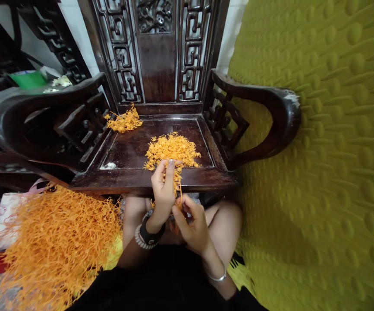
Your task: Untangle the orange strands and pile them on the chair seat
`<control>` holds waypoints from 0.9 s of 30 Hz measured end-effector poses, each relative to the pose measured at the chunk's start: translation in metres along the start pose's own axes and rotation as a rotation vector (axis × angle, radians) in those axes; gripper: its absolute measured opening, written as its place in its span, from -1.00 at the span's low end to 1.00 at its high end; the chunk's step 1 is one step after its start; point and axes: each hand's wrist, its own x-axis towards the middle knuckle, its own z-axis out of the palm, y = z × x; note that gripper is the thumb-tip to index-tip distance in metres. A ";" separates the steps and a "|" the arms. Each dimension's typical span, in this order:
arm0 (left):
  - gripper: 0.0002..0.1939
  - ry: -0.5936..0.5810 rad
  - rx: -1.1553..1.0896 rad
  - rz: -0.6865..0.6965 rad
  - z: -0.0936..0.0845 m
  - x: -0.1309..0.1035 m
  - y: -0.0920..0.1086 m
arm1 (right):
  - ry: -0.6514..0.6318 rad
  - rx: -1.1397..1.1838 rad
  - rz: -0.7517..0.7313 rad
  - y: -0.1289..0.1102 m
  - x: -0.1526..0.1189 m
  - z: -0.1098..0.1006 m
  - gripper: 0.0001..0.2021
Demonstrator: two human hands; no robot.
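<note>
My left hand (163, 190), with a black band and a pale coiled bracelet at its wrist, is raised at the front edge of the chair seat. Its thumb and fingers pinch a thin orange strand (180, 190) that hangs down from them. Lower and to the right, my right hand (193, 222) has its fingers closed near the strand's bottom end; what lies between those fingertips is too small to make out. Just beyond my left fingertips a heap of small yellow-orange spidery pieces (173, 149) rests on the dark wooden seat (125, 151).
A smaller orange clump (125, 120) lies at the seat's back left. On the left, a large pile of orange strands (60, 242) stands beside a white bag (8, 216). Curved armrests (271, 125) flank the seat. An olive-yellow textured surface (319, 172) rises along the right.
</note>
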 end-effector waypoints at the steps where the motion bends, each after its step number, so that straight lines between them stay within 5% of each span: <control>1: -0.62 0.017 0.040 0.048 -0.001 0.000 0.000 | -0.010 0.014 0.005 0.000 0.001 0.001 -0.78; 7: -0.56 0.211 0.280 0.401 -0.016 0.003 0.003 | 0.032 -0.017 -0.023 -0.004 0.009 0.007 -0.58; 11: -0.59 0.283 0.337 0.498 -0.028 0.004 0.013 | -0.001 -0.053 -0.091 -0.018 0.012 0.010 -0.56; 18: -0.62 0.234 0.218 0.498 -0.025 0.021 0.035 | -0.012 0.026 -0.082 -0.036 0.004 0.011 -0.58; 27: -0.61 -0.078 0.103 0.484 0.001 0.039 0.053 | 0.070 0.040 -0.035 -0.041 0.004 -0.002 -0.57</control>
